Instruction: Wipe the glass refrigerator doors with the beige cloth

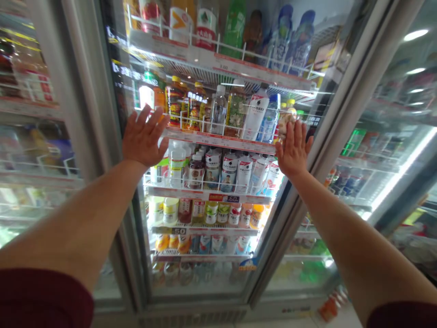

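Both arms reach forward to the glass door of an upright drinks fridge. Near the door's left side, my left hand is raised with its fingers spread and nothing in it. On the right, my right hand is also open, palm toward the glass, close to the metal door frame. Whether either palm touches the glass I cannot tell. Behind the glass stand white-labelled bottles, yellow-capped dark bottles and a clear bottle on wire-fronted shelves.
More fridge sections with drinks flank this door, with a metal upright at left. Several shelves carry price strips. An orange bottle is at the lower right, near the floor. Ceiling lights reflect in the right-hand glass.
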`<action>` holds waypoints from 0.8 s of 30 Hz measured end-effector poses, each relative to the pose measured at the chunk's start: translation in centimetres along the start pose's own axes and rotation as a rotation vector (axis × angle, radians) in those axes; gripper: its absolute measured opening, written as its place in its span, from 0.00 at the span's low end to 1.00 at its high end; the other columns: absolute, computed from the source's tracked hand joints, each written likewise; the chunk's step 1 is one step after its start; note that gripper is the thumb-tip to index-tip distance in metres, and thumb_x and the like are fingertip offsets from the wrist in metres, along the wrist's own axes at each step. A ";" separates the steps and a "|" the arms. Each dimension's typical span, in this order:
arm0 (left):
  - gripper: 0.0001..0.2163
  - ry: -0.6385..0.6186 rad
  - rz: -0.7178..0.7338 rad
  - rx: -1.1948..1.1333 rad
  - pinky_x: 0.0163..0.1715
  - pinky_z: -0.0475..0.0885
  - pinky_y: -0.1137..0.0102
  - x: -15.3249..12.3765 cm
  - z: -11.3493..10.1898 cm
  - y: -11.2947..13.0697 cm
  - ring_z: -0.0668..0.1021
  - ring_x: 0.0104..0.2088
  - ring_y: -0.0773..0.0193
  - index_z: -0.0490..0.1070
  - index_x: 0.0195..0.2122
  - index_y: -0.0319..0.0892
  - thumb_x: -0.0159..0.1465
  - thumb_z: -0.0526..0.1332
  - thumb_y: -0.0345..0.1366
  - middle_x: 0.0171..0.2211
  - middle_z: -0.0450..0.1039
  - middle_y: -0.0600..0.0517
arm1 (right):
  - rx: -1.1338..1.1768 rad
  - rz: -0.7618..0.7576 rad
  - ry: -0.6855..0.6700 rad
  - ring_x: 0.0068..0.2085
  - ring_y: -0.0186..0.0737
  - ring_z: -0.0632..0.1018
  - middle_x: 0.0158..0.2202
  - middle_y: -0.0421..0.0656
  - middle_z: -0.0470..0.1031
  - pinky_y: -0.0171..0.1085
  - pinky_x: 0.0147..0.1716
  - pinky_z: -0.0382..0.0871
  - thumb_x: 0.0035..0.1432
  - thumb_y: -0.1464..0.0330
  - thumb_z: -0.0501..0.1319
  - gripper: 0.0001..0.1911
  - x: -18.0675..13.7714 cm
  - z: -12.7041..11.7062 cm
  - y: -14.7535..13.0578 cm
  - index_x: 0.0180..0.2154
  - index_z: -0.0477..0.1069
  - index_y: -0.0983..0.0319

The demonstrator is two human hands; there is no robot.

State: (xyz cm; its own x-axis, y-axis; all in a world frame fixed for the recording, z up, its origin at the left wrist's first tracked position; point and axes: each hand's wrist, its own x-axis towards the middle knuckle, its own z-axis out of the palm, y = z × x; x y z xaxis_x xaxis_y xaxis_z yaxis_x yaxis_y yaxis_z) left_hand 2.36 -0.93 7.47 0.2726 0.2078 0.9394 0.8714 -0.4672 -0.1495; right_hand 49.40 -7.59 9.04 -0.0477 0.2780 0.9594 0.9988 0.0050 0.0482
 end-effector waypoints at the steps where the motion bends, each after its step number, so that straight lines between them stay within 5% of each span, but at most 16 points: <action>1: 0.31 -0.003 -0.003 0.003 0.74 0.45 0.50 0.0 -0.1 0.1 0.44 0.76 0.64 0.57 0.73 0.48 0.69 0.51 0.48 0.75 0.52 0.52 | 0.003 0.027 0.010 0.77 0.55 0.47 0.78 0.51 0.46 0.67 0.71 0.42 0.72 0.52 0.41 0.37 0.9 -0.2 0.2 0.76 0.43 0.58; 6: 0.31 -0.026 -0.010 -0.011 0.69 0.46 0.44 0.0 -0.4 0.4 0.40 0.75 0.71 0.52 0.73 0.54 0.69 0.50 0.48 0.75 0.49 0.53 | 0.041 0.167 0.054 0.77 0.57 0.45 0.78 0.53 0.42 0.69 0.70 0.42 0.72 0.52 0.40 0.39 2.2 -0.1 -0.5 0.77 0.38 0.61; 10: 0.29 -0.021 -0.025 -0.006 0.63 0.50 0.41 0.1 -0.5 0.5 0.40 0.74 0.76 0.57 0.71 0.56 0.69 0.49 0.54 0.74 0.55 0.52 | 0.035 0.048 -0.001 0.77 0.56 0.46 0.78 0.52 0.43 0.67 0.71 0.42 0.72 0.52 0.41 0.39 -0.6 0.2 -0.9 0.77 0.39 0.60; 13: 0.29 -0.014 -0.023 0.014 0.60 0.50 0.41 0.2 -0.5 0.5 0.41 0.74 0.74 0.64 0.67 0.53 0.67 0.53 0.55 0.71 0.62 0.49 | 0.002 0.005 -0.038 0.77 0.54 0.46 0.78 0.51 0.45 0.65 0.72 0.42 0.72 0.53 0.42 0.38 0.2 -0.4 -0.1 0.76 0.42 0.60; 19: 0.31 -0.008 -0.008 0.001 0.71 0.47 0.49 0.1 -0.3 0.3 0.43 0.75 0.69 0.56 0.73 0.51 0.68 0.52 0.48 0.75 0.50 0.53 | 0.037 0.189 0.020 0.77 0.55 0.45 0.78 0.53 0.41 0.67 0.71 0.41 0.72 0.51 0.41 0.39 2.6 -0.5 0.0 0.76 0.42 0.62; 24: 0.32 0.049 0.026 -0.010 0.75 0.46 0.48 -0.1 0.3 -0.2 0.47 0.76 0.61 0.56 0.73 0.51 0.67 0.57 0.45 0.74 0.52 0.56 | 0.029 0.035 0.011 0.77 0.55 0.46 0.77 0.54 0.44 0.66 0.72 0.41 0.72 0.52 0.42 0.39 -0.8 0.3 0.0 0.76 0.42 0.63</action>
State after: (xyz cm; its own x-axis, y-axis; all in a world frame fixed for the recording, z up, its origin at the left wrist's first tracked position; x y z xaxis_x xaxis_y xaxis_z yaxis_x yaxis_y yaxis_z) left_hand 2.27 -0.55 7.33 0.2745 0.1529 0.9494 0.8603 -0.4801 -0.1714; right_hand 49.42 -7.52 8.14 -0.0123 0.2680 0.9633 0.9997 0.0231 0.0064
